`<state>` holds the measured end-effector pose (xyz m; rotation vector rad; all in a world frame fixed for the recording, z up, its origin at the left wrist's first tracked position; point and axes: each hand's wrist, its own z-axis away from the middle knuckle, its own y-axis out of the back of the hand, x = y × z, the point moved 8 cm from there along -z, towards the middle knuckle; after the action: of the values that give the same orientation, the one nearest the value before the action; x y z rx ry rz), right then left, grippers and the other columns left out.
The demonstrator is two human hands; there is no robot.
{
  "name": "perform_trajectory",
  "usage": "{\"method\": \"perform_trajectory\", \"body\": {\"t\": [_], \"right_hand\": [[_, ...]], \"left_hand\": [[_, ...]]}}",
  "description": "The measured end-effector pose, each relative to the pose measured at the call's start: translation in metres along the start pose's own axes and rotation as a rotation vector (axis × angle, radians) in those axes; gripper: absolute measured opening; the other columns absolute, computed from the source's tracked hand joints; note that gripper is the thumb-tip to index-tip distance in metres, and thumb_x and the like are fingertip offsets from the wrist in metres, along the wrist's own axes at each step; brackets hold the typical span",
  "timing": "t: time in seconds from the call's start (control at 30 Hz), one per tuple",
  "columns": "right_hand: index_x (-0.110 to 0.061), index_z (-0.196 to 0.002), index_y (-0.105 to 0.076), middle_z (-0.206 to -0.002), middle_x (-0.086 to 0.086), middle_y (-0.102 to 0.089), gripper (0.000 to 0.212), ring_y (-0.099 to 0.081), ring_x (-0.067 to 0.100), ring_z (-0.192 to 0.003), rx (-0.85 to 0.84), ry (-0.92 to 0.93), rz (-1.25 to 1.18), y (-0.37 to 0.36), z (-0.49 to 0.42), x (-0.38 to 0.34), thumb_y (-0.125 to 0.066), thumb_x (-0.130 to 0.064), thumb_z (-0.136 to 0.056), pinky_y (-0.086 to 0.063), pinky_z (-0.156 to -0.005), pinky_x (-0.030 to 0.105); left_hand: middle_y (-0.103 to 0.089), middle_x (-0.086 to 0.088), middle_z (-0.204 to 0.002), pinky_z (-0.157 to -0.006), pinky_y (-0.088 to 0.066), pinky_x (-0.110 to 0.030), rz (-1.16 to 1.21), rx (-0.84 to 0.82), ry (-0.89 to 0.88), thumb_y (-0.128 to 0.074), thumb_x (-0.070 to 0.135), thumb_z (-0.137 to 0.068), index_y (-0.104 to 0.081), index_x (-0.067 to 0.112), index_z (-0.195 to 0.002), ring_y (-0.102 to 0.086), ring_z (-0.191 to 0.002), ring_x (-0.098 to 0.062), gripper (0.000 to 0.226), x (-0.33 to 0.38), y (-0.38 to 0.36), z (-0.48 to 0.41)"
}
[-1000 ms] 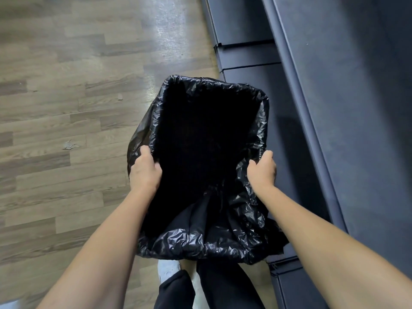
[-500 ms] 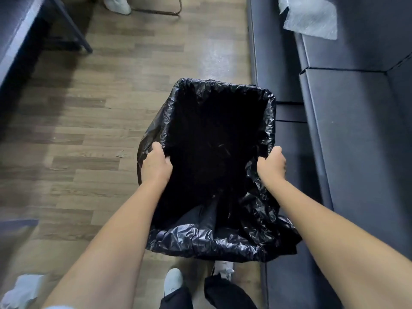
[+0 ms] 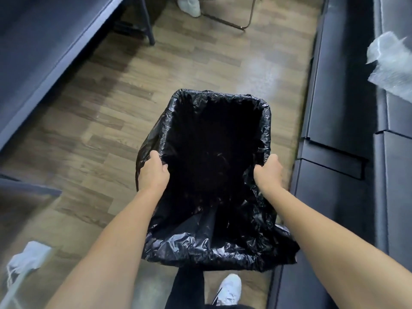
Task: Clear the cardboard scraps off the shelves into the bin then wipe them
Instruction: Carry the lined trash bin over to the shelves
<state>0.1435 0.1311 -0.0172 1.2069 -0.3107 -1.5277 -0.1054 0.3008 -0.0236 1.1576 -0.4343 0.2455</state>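
Black plastic liner [image 3: 211,248] drapes the bin [image 3: 223,97], its mouth open toward the camera. The left grip [image 3: 153,172] is curled tight round the left rim and the right grip [image 3: 268,172] round the right rim, both holding liner and bin together. The bin sits over the wood floor [image 3: 200,63], just beside the dark shelves [image 3: 334,108] at right; I cannot tell whether it is lifted. No cardboard is visible. A pale crinkled sheet [image 3: 392,63] lies on an upper shelf.

Step, as judged: positioning the bin before clearing. The next move calls for setting it down close under the shelf edge and freeing one grip to sweep scraps in. A white cloth [image 3: 26,257] waits at lower left.
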Motion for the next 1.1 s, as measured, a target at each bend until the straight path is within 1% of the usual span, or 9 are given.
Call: {"method": "perform_trajectory", "body": {"t": [0.07, 0.13, 0.2, 0.4, 0.57, 0.67, 0.8, 0.93, 1.1], "right_hand": [[-0.007, -0.091, -0.031, -0.069, -0.001, -0.031, 0.011, -0.035, 0.018, -0.062, -0.022, 0.023, 0.020, -0.018, -0.014, -0.031, -0.041, -0.002, -0.090, -0.020, -0.046, 0.028], [-0.007, -0.092, -0.031, -0.069, -0.001, -0.032, 0.011, -0.041, 0.025, -0.074, -0.049, 0.070, 0.071, -0.037, -0.026, -0.066, -0.042, -0.003, -0.091, -0.021, -0.046, 0.028], [-0.007, -0.092, -0.031, -0.068, 0.000, -0.034, 0.012, -0.042, 0.027, -0.079, -0.085, 0.132, 0.101, -0.059, -0.037, -0.102, -0.043, -0.004, -0.092, -0.022, -0.046, 0.028], [-0.007, -0.093, -0.030, -0.069, 0.000, -0.033, 0.012, -0.040, 0.025, -0.075, -0.170, 0.253, 0.156, -0.111, -0.064, -0.178, -0.041, -0.002, -0.092, -0.025, -0.049, 0.030], [-0.009, -0.093, -0.031, -0.070, 0.000, -0.034, 0.014, -0.034, 0.013, -0.060, -0.279, 0.329, 0.177, -0.145, -0.101, -0.225, -0.041, 0.000, -0.090, -0.023, -0.046, 0.027], [-0.009, -0.093, -0.032, -0.070, 0.000, -0.034, 0.014, -0.032, 0.012, -0.058, -0.362, 0.384, 0.221, -0.164, -0.124, -0.256, -0.041, 0.000, -0.091, -0.023, -0.046, 0.026], [-0.009, -0.093, -0.032, -0.069, 0.000, -0.034, 0.013, -0.032, 0.012, -0.057, -0.450, 0.458, 0.306, -0.177, -0.152, -0.305, -0.041, 0.001, -0.090, -0.024, -0.045, 0.026], [-0.008, -0.095, -0.031, -0.070, 0.001, -0.035, 0.013, -0.037, 0.016, -0.061, -0.519, 0.560, 0.397, -0.181, -0.175, -0.361, -0.041, 0.000, -0.090, -0.025, -0.045, 0.028], [-0.008, -0.095, -0.031, -0.069, 0.003, -0.035, 0.015, -0.043, 0.027, -0.072, -0.573, 0.777, 0.589, -0.207, -0.182, -0.436, -0.043, -0.001, -0.091, -0.026, -0.047, 0.030]], "left_hand": [[-0.060, -0.024, -0.097, -0.069, -0.039, -0.040, 0.013, 0.013, 0.026, -0.048, 0.009, -0.093, -0.030, 0.007, -0.087, -0.057, -0.093, -0.041, 0.019, -0.011, 0.013, -0.025], [-0.060, -0.024, -0.098, -0.068, -0.038, -0.039, 0.028, 0.036, 0.076, -0.048, 0.008, -0.093, -0.030, 0.007, -0.088, -0.057, -0.093, -0.041, 0.019, -0.026, 0.028, -0.044], [-0.060, -0.025, -0.102, -0.069, -0.037, -0.041, 0.049, 0.070, 0.128, -0.047, 0.008, -0.093, -0.032, 0.006, -0.090, -0.057, -0.096, -0.042, 0.016, -0.041, 0.045, -0.061], [-0.060, -0.025, -0.105, -0.069, -0.037, -0.041, 0.066, 0.163, 0.266, -0.047, 0.008, -0.094, -0.029, 0.009, -0.088, -0.057, -0.097, -0.043, 0.019, -0.073, 0.078, -0.100], [-0.059, -0.022, -0.102, -0.070, -0.038, -0.040, 0.096, 0.206, 0.381, -0.048, 0.009, -0.094, -0.029, 0.008, -0.087, -0.057, -0.095, -0.040, 0.019, -0.085, 0.080, -0.130], [-0.058, -0.023, -0.102, -0.074, -0.044, -0.045, 0.143, 0.226, 0.496, -0.047, 0.009, -0.093, -0.030, 0.007, -0.086, -0.057, -0.094, -0.040, 0.018, -0.088, 0.078, -0.142], [-0.058, -0.023, -0.107, -0.079, -0.047, -0.049, 0.169, 0.247, 0.635, -0.046, 0.010, -0.093, -0.037, 0.002, -0.096, -0.056, -0.098, -0.042, 0.013, -0.077, 0.083, -0.159], [-0.059, -0.023, -0.108, -0.081, -0.047, -0.047, 0.223, 0.284, 0.748, -0.047, 0.011, -0.093, -0.039, -0.002, -0.109, -0.056, -0.101, -0.043, 0.022, -0.060, 0.090, -0.174], [-0.060, -0.023, -0.107, -0.074, -0.043, -0.040, 0.385, 0.392, 0.926, -0.046, 0.010, -0.094, -0.040, -0.002, -0.107, -0.058, -0.101, -0.041, 0.019, -0.050, 0.087, -0.178]]}}
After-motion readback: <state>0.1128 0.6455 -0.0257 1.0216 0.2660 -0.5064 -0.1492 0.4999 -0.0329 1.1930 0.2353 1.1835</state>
